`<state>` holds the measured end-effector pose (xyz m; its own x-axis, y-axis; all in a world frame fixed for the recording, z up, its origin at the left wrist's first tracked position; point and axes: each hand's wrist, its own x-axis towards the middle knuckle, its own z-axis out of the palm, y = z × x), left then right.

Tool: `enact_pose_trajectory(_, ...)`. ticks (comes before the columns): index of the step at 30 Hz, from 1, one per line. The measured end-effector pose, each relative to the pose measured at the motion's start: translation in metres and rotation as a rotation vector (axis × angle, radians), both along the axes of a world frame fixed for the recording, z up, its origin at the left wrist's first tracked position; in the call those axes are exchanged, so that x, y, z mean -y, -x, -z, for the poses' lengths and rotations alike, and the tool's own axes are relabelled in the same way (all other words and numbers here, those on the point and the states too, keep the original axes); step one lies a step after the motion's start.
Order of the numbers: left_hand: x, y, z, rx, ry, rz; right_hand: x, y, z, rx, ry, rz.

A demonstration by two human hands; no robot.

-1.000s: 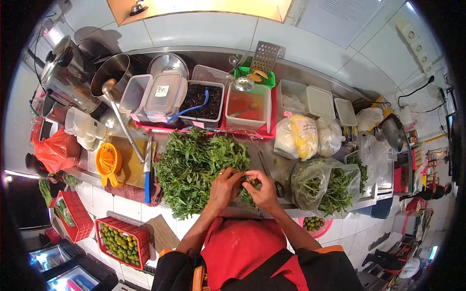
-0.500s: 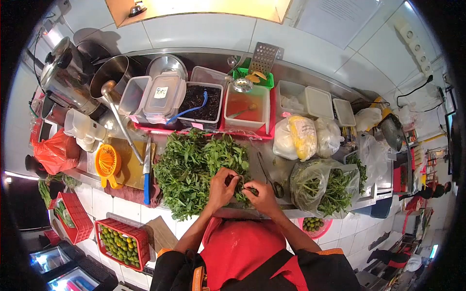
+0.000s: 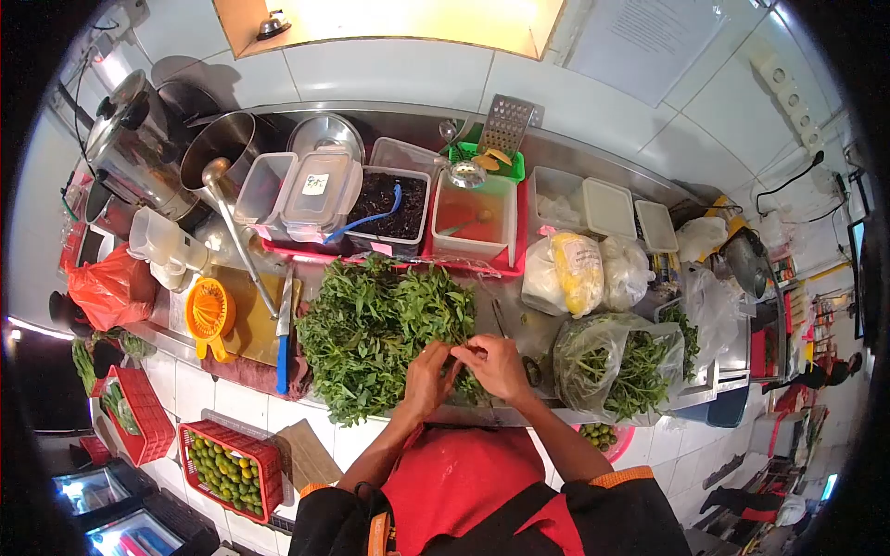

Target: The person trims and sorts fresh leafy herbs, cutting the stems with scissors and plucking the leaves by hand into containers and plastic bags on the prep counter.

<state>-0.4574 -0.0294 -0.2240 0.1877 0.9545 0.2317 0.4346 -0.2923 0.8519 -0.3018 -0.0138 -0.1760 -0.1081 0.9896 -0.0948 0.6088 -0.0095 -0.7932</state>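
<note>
A large pile of leafy greens lies on the steel counter in front of me. At its right edge my left hand is closed, fingers pinched on a sprig of leafy greens. Close against it, my right hand pinches the same sprig with thumb and forefinger; the fingers hide most of its stem. Just right of my right hand are scissors, partly covered by it. Further right, a clear plastic bag holds more greens.
A blue-handled knife and an orange citrus juicer lie left of the pile. Behind it, a red tray carries plastic containers. Wrapped bags stand at the right. Below the counter is a red crate of limes.
My hands have come together, with the right hand moving slightly left and up to meet the left at the fingertips. The view has shifted a little.
</note>
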Motion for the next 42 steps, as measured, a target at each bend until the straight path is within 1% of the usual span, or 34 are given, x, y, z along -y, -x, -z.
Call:
enact_pose_trajectory(1, 0.002, 0.002, -0.003, -0.001, -0.005, -0.004, -0.003, 0.0, -0.003, 0.029, 0.125, -0.056)
enact_pose_trajectory(2, 0.004, 0.004, -0.007, 0.022, -0.077, -0.066, -0.005, -0.002, -0.003, 0.03, 0.118, -0.063)
enact_pose_trajectory(3, 0.003, 0.006, -0.011, 0.045, -0.152, -0.129, -0.006, -0.005, -0.004, 0.068, 0.037, -0.101)
enact_pose_trajectory(4, 0.009, 0.009, -0.004, 0.12, -0.049, -0.202, -0.007, -0.007, -0.004, 0.107, -0.043, -0.139)
enact_pose_trajectory(5, 0.014, 0.011, -0.003, 0.122, -0.054, -0.208, -0.007, -0.009, -0.006, 0.109, -0.048, -0.145)
enact_pose_trajectory(7, 0.019, 0.014, -0.003, 0.533, 0.857, -0.331, -0.008, -0.01, -0.014, 0.008, -0.176, -0.219)
enact_pose_trajectory(8, 0.018, 0.017, 0.005, 0.599, 1.011, -0.168, -0.007, -0.011, -0.017, 0.01, -0.192, -0.231)
enact_pose_trajectory(9, 0.023, 0.013, 0.006, 0.605, 0.985, -0.173, -0.002, -0.011, -0.018, 0.005, -0.237, -0.276)
enact_pose_trajectory(10, 0.021, 0.003, 0.006, 0.785, 1.112, -0.207, -0.006, -0.01, -0.02, 0.004, -0.307, -0.33)
enact_pose_trajectory(11, 0.01, -0.004, 0.002, 0.969, 1.229, -0.227, -0.006, -0.006, -0.026, 0.004, -0.308, -0.346)
enact_pose_trajectory(13, 0.0, -0.006, -0.049, 1.034, 1.26, -0.111, -0.002, -0.003, -0.034, 0.043, -0.277, -0.379)
enact_pose_trajectory(14, -0.005, -0.007, -0.054, 1.073, 1.312, -0.179, 0.0, -0.003, -0.036, 0.079, -0.237, -0.395)
enact_pose_trajectory(15, -0.009, -0.011, -0.04, 1.089, 1.282, -0.171, -0.001, -0.004, -0.036, 0.09, -0.262, -0.41)
enact_pose_trajectory(17, -0.014, -0.022, 0.005, 1.116, 1.136, -0.145, 0.001, -0.009, -0.036, 0.276, -0.326, -0.358)
enact_pose_trajectory(18, -0.015, -0.025, 0.004, 1.136, 1.152, -0.178, 0.002, -0.014, -0.032, 0.323, -0.412, -0.35)
enact_pose_trajectory(19, -0.013, -0.028, 0.002, 1.145, 1.152, -0.178, 0.002, -0.017, -0.025, 0.329, -0.411, -0.356)
enact_pose_trajectory(21, -0.011, -0.033, -0.006, 0.633, 1.05, -0.291, 0.003, -0.021, -0.014, 0.507, -0.392, -0.393)
enact_pose_trajectory(22, -0.013, -0.029, -0.011, 0.602, 1.108, -0.169, 0.004, -0.022, -0.015, 0.512, -0.389, -0.395)
enact_pose_trajectory(23, -0.011, -0.032, -0.008, 0.607, 1.111, -0.169, 0.004, -0.022, -0.019, 0.556, -0.343, -0.434)
enact_pose_trajectory(25, -0.008, -0.035, -0.006, 1.149, 1.129, -0.176, 0.004, -0.019, -0.027, 0.597, -0.297, -0.478)
enact_pose_trajectory(26, -0.008, -0.033, -0.006, 1.148, 1.129, -0.181, 0.005, -0.018, -0.031, 0.541, -0.378, -0.484)
enact_pose_trajectory(27, -0.01, -0.027, -0.017, 1.223, 1.204, -0.157, 0.004, -0.017, -0.033, 0.482, -0.459, -0.486)
enact_pose_trajectory(28, -0.011, -0.022, -0.023, 1.294, 1.284, -0.131, 0.003, -0.013, -0.034, 0.476, -0.457, -0.481)
enact_pose_trajectory(30, -0.014, -0.019, 0.011, 1.231, 1.282, -0.136, 0.013, -0.008, -0.035, 0.559, -0.602, -0.582)
enact_pose_trajectory(31, -0.012, -0.022, 0.03, 1.174, 1.279, -0.119, 0.017, -0.006, -0.029, 0.58, -0.632, -0.582)
enact_pose_trajectory(33, -0.013, -0.016, 0.041, 1.169, 1.241, -0.026, 0.024, -0.004, -0.031, 0.603, -0.675, -0.549)
enact_pose_trajectory(34, -0.014, -0.014, 0.023, 1.198, 1.29, 0.035, 0.027, -0.004, -0.036, 0.593, -0.7, -0.529)
enact_pose_trajectory(35, -0.016, -0.014, 0.002, 1.231, 1.326, 0.089, 0.033, -0.001, -0.041, 0.631, -0.641, -0.465)
enact_pose_trajectory(36, -0.016, -0.017, -0.003, 1.194, 1.379, 0.13, 0.036, -0.001, -0.048, 0.655, -0.606, -0.422)
enact_pose_trajectory(37, -0.017, -0.016, -0.006, 1.281, 1.366, 0.132, 0.039, -0.007, -0.054, 0.662, -0.583, -0.388)
enact_pose_trajectory(38, -0.019, -0.015, -0.008, 1.379, 1.333, 0.114, 0.038, -0.009, -0.06, 0.604, -0.583, -0.319)
enact_pose_trajectory(39, -0.021, -0.017, -0.001, 1.371, 1.336, 0.099, 0.037, -0.008, -0.063, 0.537, -0.588, -0.265)
enact_pose_trajectory(41, -0.023, -0.015, 0.017, 1.315, 1.258, 0.099, 0.041, -0.014, -0.069, 0.497, -0.597, -0.275)
enact_pose_trajectory(42, -0.025, -0.016, 0.007, 1.33, 1.28, 0.086, 0.045, -0.019, -0.074, 0.492, -0.595, -0.247)
